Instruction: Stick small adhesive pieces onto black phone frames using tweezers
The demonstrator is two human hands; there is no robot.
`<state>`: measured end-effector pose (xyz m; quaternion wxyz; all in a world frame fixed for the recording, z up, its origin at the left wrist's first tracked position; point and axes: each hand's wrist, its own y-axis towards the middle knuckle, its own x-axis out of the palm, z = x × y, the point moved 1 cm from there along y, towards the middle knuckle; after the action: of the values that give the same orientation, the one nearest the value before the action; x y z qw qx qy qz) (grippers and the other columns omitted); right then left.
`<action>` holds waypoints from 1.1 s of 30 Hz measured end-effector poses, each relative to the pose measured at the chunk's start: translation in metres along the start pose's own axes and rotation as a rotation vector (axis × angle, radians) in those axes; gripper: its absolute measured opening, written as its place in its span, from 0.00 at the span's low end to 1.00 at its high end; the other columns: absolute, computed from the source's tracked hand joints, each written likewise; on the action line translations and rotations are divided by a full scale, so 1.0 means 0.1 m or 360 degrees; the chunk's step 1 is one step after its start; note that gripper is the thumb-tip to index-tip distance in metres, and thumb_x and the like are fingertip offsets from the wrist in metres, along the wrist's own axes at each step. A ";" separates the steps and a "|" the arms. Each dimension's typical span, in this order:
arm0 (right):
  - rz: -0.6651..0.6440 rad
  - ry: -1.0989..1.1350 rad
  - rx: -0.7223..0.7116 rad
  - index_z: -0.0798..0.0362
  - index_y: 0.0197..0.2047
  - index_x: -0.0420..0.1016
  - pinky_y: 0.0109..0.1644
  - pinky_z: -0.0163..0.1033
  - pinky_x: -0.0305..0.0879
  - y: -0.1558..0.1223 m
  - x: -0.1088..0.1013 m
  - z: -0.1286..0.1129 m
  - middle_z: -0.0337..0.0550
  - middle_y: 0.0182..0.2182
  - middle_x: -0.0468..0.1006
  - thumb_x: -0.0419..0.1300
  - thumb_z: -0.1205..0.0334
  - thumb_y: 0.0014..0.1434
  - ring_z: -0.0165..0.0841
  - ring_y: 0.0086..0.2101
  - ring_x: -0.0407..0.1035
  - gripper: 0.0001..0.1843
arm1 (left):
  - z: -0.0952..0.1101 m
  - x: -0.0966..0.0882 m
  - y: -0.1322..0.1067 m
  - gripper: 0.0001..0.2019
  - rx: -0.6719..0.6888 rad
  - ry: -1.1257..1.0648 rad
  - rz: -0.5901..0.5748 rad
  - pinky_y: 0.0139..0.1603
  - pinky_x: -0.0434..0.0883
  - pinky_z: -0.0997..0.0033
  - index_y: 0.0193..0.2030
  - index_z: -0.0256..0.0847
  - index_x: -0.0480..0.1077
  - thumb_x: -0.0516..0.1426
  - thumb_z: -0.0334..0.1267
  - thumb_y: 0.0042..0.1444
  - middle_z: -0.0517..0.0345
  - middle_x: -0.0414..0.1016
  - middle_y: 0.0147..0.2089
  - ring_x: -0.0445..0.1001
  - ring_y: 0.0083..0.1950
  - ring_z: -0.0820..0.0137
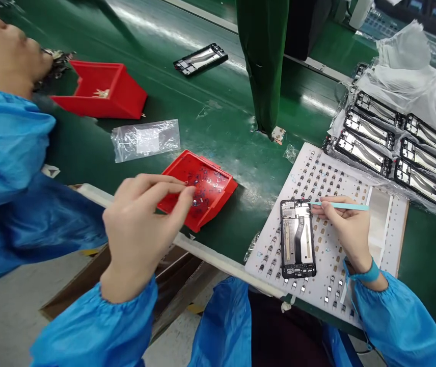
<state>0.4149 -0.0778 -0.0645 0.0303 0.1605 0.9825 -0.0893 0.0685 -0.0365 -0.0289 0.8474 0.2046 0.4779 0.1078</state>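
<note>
My left hand (145,224) is over the near edge of a red bin (218,178) that holds many tiny dark parts. Its thumb and index finger are pinched together; anything between them is too small to name. With my right hand (346,229) I grip a slim turquoise tool (350,206), its tip pointing left at the top corner of a phone frame (298,239). That frame lies face up on a white board (325,176) with rows of small metal parts, and shows a dark flex cable. A blue wrist band (371,272) circles my right wrist.
Several phone frames (371,127) sit in a clear tray at right, under white sheets (412,66). Another phone frame (201,59) lies farther back. A plastic bag (145,140), a second red bin (126,94) and a co-worker's hand (7,56) are at left. Green cloth (262,61) hangs centrally.
</note>
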 end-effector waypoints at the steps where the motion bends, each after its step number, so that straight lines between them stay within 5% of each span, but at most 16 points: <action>1: 0.0022 0.0000 -0.0005 0.51 0.40 0.86 0.41 0.46 0.89 -0.03 0.01 0.02 0.47 0.33 0.89 0.79 0.46 0.58 0.47 0.37 0.88 0.18 | -0.07 0.01 0.01 0.08 -0.0050 0.0039 -0.0013 0.56 0.75 0.40 0.45 0.53 0.81 0.59 0.40 0.67 0.57 0.81 0.49 0.80 0.58 0.49; 3: 0.0053 0.0003 -0.0023 0.51 0.40 0.85 0.42 0.45 0.89 -0.09 0.04 0.03 0.47 0.32 0.89 0.78 0.46 0.59 0.47 0.37 0.88 0.18 | -0.10 0.06 0.01 0.13 -0.0014 0.0091 0.0059 0.58 0.74 0.40 0.54 0.52 0.80 0.57 0.36 0.68 0.56 0.80 0.54 0.78 0.62 0.49; 7: 0.0053 0.0037 -0.0015 0.52 0.40 0.85 0.42 0.44 0.89 -0.13 0.08 0.07 0.48 0.34 0.89 0.78 0.45 0.59 0.46 0.36 0.88 0.19 | 0.15 0.21 -0.05 0.14 0.0539 0.0003 0.0344 0.47 0.78 0.52 0.52 0.48 0.79 0.60 0.26 0.65 0.55 0.82 0.47 0.82 0.48 0.58; 11: 0.0073 0.0044 -0.0013 0.51 0.39 0.84 0.43 0.46 0.89 -0.12 0.09 0.10 0.47 0.33 0.89 0.79 0.44 0.58 0.46 0.36 0.88 0.20 | 0.55 0.47 -0.11 0.15 0.0854 -0.0321 -0.0081 0.49 0.79 0.58 0.52 0.42 0.76 0.57 0.20 0.66 0.53 0.82 0.46 0.79 0.47 0.62; 17: 0.0086 0.0061 -0.0033 0.51 0.40 0.85 0.43 0.47 0.89 -0.13 0.09 0.11 0.47 0.34 0.89 0.78 0.45 0.59 0.46 0.36 0.88 0.18 | 0.80 0.89 -0.18 0.17 0.0885 -0.0483 -0.0611 0.54 0.80 0.56 0.60 0.35 0.73 0.52 0.21 0.70 0.47 0.80 0.55 0.76 0.54 0.59; 33: 0.0037 0.0094 -0.0069 0.50 0.41 0.85 0.45 0.43 0.89 -0.16 0.13 0.14 0.45 0.35 0.89 0.76 0.50 0.62 0.43 0.37 0.88 0.13 | 0.89 1.01 -0.20 0.17 0.1291 0.0119 -0.0652 0.51 0.79 0.55 0.63 0.28 0.72 0.52 0.24 0.72 0.41 0.78 0.55 0.75 0.51 0.55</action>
<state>0.3977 -0.0913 -0.0767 0.0059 0.1737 0.9828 -0.0628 0.1973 -0.0379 -0.0746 0.6848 0.4172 0.5424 -0.2506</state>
